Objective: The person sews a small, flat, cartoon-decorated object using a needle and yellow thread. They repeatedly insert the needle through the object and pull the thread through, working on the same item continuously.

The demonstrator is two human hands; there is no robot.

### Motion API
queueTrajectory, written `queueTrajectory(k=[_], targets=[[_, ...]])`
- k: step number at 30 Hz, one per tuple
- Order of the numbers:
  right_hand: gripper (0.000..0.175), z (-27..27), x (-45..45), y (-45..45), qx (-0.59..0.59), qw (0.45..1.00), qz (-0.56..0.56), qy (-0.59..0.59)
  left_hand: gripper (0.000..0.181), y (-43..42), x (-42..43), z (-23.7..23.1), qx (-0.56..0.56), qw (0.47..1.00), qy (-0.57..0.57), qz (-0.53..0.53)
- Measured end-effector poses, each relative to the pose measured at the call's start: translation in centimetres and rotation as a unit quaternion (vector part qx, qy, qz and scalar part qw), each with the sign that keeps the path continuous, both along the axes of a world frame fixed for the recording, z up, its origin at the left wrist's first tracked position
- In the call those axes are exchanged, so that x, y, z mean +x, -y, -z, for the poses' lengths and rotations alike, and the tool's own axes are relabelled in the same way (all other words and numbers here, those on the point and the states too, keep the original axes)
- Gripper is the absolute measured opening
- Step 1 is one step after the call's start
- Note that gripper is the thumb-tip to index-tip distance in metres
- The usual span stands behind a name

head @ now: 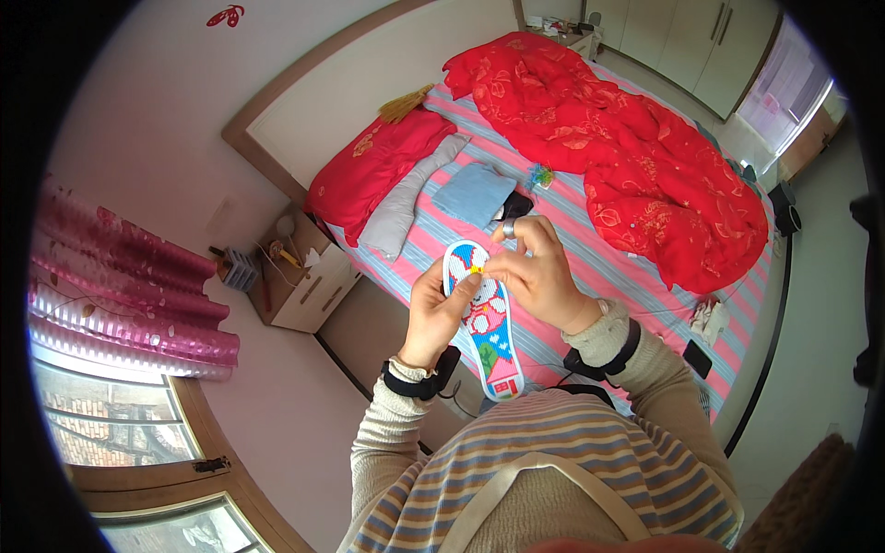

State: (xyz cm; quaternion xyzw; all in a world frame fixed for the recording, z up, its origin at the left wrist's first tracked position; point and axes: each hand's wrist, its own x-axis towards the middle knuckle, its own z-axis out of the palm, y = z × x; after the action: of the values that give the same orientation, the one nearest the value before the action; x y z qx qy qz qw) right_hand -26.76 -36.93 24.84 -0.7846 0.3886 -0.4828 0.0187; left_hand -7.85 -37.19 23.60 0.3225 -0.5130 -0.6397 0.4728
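Note:
A cross-stitched insole (496,345) with a white border stands lengthwise before me, its rounded upper end away from my body. Its stitching shows a white cartoon figure, a green tree and a pink-roofed house. My left hand (437,311) grips its left edge, thumb on the face. With thumb and forefinger pinched together, my right hand (536,273) touches the insole by a small yellow patch (476,269). Whether a needle is between those fingertips is too small to tell. A wide metal ring (509,228) circles one raised finger of that hand.
Beneath and beyond my hands is a bed with a striped sheet (553,228). On it lie a red quilt (622,159), red pillow (387,166), folded blue cloth (473,193), hand broom (406,104) and phone (697,359). A nightstand (304,304) stands left, near a window (117,422).

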Motion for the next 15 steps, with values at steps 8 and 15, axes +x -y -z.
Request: queueTrajectory(k=[8, 15], targets=[[0.01, -1.0, 1.2, 0.3, 0.065, 0.957, -0.165, 0.23, 0.013, -0.6, -0.7, 0.3, 0.179, 0.976, -0.124, 0.024], [0.013, -2.5, -1.3, -0.7, 0.457, 0.525, -0.315, 0.646, 0.016, 1.0, 0.2, 2.5, -0.134, 0.969, 0.133, -0.161]])
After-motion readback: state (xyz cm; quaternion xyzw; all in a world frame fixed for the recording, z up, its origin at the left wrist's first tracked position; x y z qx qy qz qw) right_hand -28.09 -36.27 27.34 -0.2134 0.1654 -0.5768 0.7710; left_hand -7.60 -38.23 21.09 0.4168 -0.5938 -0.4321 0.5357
